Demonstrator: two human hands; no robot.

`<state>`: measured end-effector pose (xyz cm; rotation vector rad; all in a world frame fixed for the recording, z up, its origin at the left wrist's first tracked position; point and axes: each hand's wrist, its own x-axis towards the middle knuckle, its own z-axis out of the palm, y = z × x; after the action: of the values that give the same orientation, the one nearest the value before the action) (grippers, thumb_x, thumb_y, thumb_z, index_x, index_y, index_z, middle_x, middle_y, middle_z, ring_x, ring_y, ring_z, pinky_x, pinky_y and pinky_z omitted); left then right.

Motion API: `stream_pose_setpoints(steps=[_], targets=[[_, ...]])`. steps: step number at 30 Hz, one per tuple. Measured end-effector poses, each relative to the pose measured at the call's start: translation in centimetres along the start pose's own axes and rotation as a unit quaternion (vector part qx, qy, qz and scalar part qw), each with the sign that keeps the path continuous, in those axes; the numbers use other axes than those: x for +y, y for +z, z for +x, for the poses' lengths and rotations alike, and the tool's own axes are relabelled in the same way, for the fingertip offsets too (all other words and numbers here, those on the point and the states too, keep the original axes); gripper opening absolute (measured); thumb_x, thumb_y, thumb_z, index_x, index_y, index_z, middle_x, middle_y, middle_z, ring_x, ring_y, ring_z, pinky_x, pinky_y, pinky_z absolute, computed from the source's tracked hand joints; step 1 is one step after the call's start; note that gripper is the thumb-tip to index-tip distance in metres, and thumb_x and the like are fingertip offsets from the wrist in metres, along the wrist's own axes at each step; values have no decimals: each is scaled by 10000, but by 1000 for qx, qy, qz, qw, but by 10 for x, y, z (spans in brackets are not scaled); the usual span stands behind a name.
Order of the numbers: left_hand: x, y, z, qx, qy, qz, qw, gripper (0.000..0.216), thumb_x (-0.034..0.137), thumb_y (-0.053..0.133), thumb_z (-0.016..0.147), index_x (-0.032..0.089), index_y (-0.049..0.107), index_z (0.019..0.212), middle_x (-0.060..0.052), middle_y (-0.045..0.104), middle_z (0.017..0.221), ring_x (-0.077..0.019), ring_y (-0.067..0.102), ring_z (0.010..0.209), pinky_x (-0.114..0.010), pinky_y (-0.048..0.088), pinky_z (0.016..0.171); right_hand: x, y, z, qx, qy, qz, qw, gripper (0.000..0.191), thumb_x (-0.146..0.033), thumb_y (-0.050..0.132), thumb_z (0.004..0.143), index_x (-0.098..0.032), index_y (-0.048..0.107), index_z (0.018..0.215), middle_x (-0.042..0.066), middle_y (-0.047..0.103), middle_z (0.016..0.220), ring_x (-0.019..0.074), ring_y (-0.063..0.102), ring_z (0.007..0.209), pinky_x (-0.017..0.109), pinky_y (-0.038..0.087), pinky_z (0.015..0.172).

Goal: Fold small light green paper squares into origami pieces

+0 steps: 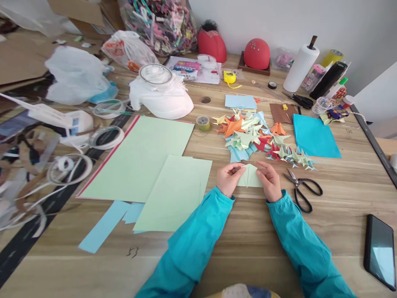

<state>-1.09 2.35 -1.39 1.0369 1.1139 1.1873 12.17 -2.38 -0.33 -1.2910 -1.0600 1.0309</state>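
Note:
Between my two hands is a small pale green sheet of folding paper (252,179), with a crease down its middle and its top corners folded to a point. My left hand (228,178) pinches its left side between thumb and fingers. On the right side, my right hand (269,179) grips the paper with the thumb in front. Just beyond my hands lies a pile of folded paper pieces (246,134) in green, orange, red and blue. A row of folded pieces (291,155) trails off to the right of it. Black-handled scissors (299,184) lie partly opened near my right hand.
Large green sheets (176,194) and blue strips (104,227) lie to the left. A turquoise square (316,135) is beyond the scissors. A phone (379,250) lies at the right edge. Tape rolls and cables (70,169) clutter the far left; a thread spool (203,122) stands mid-table.

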Motion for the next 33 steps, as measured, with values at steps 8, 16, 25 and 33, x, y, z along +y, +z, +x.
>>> stream_pose_setpoints(steps=[8, 16, 25, 33], targets=[[1, -1, -2, -55, -3, -20, 998, 415, 205, 727, 572, 172, 668, 981, -19, 649, 768, -114, 572, 690, -242, 486, 670, 6, -2, 0, 28, -32, -46, 998, 166, -337, 592, 750, -213, 640, 847, 19, 669, 786, 158, 604, 711, 277, 463, 629], [6, -1, -2, -85, 35, 27, 995, 187, 224, 681, 635, 173, 718, 810, -61, 695, 879, -191, 622, 832, -305, 500, 763, 8, -2, 1, 37, -5, -18, 999, 199, -336, 615, 725, -208, 643, 875, 39, 699, 823, 192, 639, 807, 327, 504, 717], [13, -1, -4, -139, -15, -27, 990, 305, 77, 593, 585, 168, 707, 853, -50, 692, 961, -213, 611, 958, -328, 471, 874, 9, -4, 2, 18, -22, 20, 999, 204, -246, 630, 707, -214, 634, 908, 41, 691, 916, 204, 615, 948, 341, 494, 810], [10, -1, -3, -122, 12, -5, 992, 215, 173, 664, 610, 163, 708, 821, -64, 698, 912, -210, 629, 894, -326, 495, 821, 10, -3, 3, 46, -24, 10, 999, 182, -298, 685, 662, -212, 661, 821, 38, 702, 827, 198, 647, 819, 356, 514, 774]])
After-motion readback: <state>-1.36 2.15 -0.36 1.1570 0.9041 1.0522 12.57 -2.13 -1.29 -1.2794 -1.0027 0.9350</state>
